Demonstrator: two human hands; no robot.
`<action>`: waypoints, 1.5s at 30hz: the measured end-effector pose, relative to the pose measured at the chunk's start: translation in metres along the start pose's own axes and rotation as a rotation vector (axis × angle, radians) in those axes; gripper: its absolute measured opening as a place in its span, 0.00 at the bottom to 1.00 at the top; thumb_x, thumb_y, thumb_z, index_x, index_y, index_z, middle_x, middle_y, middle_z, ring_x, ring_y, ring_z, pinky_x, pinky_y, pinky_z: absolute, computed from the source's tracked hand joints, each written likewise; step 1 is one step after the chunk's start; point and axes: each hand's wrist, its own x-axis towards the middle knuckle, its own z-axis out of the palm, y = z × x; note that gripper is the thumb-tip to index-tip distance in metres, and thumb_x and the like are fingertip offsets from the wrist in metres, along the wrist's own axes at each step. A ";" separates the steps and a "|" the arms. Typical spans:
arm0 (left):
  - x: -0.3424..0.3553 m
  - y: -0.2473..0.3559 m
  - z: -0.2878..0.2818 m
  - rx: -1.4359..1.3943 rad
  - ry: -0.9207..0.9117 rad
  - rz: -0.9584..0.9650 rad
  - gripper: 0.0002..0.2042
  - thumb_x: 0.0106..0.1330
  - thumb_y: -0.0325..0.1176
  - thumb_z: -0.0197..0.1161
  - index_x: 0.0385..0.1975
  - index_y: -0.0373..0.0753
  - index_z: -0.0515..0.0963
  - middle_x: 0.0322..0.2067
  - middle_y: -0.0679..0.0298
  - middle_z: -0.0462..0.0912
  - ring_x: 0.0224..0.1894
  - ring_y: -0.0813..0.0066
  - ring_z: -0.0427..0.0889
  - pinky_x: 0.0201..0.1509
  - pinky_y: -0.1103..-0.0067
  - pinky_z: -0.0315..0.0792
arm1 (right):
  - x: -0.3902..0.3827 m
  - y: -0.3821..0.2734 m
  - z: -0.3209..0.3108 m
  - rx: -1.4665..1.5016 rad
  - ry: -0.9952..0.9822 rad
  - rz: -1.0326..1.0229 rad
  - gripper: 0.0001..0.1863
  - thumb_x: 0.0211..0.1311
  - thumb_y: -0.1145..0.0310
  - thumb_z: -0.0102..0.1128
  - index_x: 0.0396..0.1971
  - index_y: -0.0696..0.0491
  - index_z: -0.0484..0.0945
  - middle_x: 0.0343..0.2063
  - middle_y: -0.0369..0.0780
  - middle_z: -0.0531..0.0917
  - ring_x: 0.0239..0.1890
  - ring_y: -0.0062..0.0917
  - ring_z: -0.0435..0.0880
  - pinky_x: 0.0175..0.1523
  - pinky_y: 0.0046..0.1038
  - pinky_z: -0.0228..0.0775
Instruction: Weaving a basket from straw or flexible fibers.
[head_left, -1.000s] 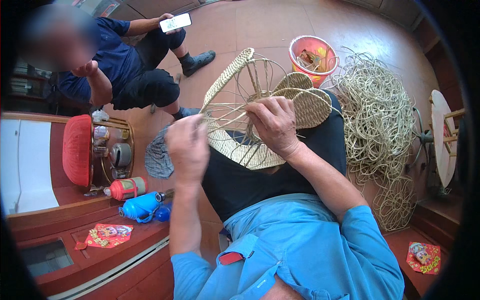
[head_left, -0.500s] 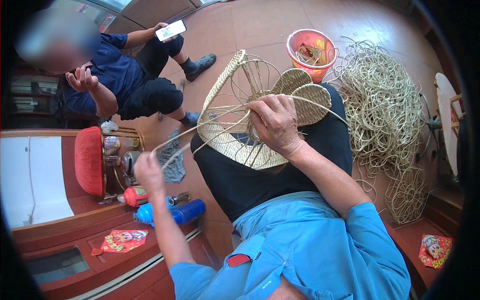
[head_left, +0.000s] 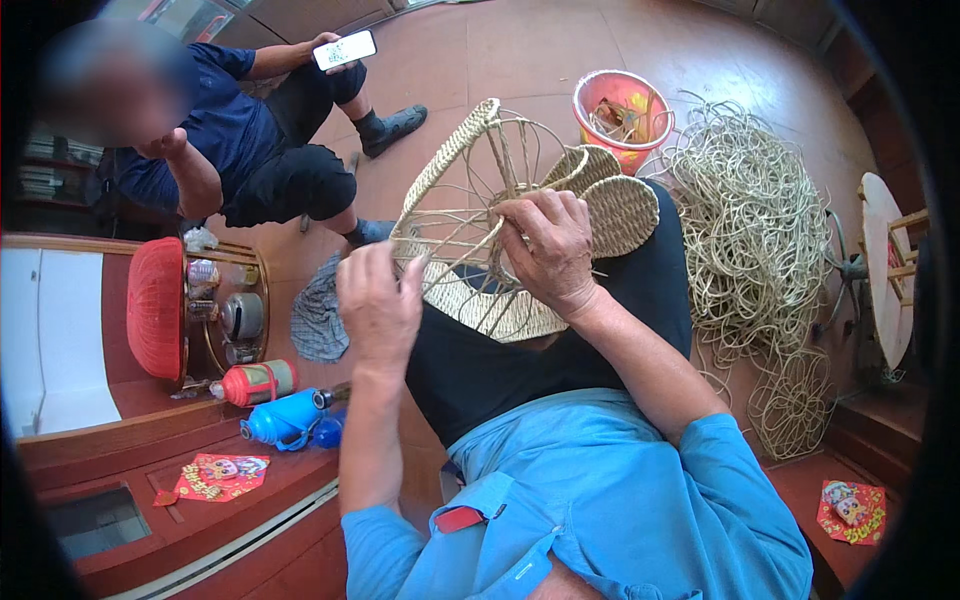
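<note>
On my lap lies a woven straw piece (head_left: 505, 315), with a thick braided rim curving round a hub and thin cords running across the gap. Two filled oval petals (head_left: 623, 215) stick out on its right side. My right hand (head_left: 550, 245) is closed by the hub, pinching a straw cord (head_left: 487, 243) between thumb and fingers. At the left edge of the rim is my left hand (head_left: 380, 305), its thumb apart from the fingers and cord ends close to the fingertips. Its palm side is hidden, and I make out no cord gripped there.
A big heap of loose straw cord (head_left: 750, 220) lies on the floor at right, behind it a round wooden board (head_left: 885, 270). A red bucket (head_left: 625, 110) stands far ahead. At left are flasks (head_left: 280, 420), a small rack (head_left: 225, 310) and a seated person holding a phone (head_left: 345, 50).
My left hand has moved right and up, from out at the side to the woven rim, and the cords stretched toward it no longer reach out left. My right hand stays by the hub.
</note>
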 end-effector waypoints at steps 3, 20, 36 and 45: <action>0.008 0.024 0.011 -0.014 -0.079 -0.056 0.11 0.69 0.40 0.78 0.42 0.41 0.87 0.40 0.60 0.87 0.44 0.57 0.84 0.51 0.61 0.76 | 0.000 -0.002 0.000 -0.009 -0.006 0.012 0.09 0.65 0.68 0.73 0.44 0.44 0.87 0.38 0.34 0.83 0.43 0.33 0.81 0.50 0.39 0.69; -0.086 -0.183 -0.045 0.105 -0.096 -0.390 0.11 0.75 0.36 0.68 0.32 0.37 0.81 0.32 0.53 0.83 0.38 0.46 0.83 0.45 0.56 0.75 | 0.005 0.000 0.002 -0.028 0.050 0.038 0.08 0.66 0.67 0.71 0.42 0.45 0.83 0.35 0.34 0.81 0.39 0.32 0.82 0.46 0.39 0.68; -0.267 -0.396 -0.264 0.681 0.149 -1.541 0.25 0.68 0.47 0.67 0.49 0.26 0.90 0.49 0.39 0.92 0.52 0.39 0.91 0.56 0.50 0.82 | 0.004 -0.003 0.008 -0.058 0.063 0.071 0.07 0.67 0.65 0.72 0.39 0.46 0.81 0.34 0.36 0.78 0.39 0.32 0.81 0.45 0.39 0.68; -0.247 -0.396 -0.315 0.728 0.178 -1.466 0.25 0.69 0.46 0.67 0.51 0.25 0.89 0.50 0.39 0.92 0.52 0.40 0.91 0.56 0.51 0.82 | 0.001 0.000 0.005 -0.066 0.051 0.062 0.04 0.65 0.64 0.71 0.34 0.44 0.84 0.36 0.34 0.77 0.39 0.30 0.80 0.46 0.38 0.67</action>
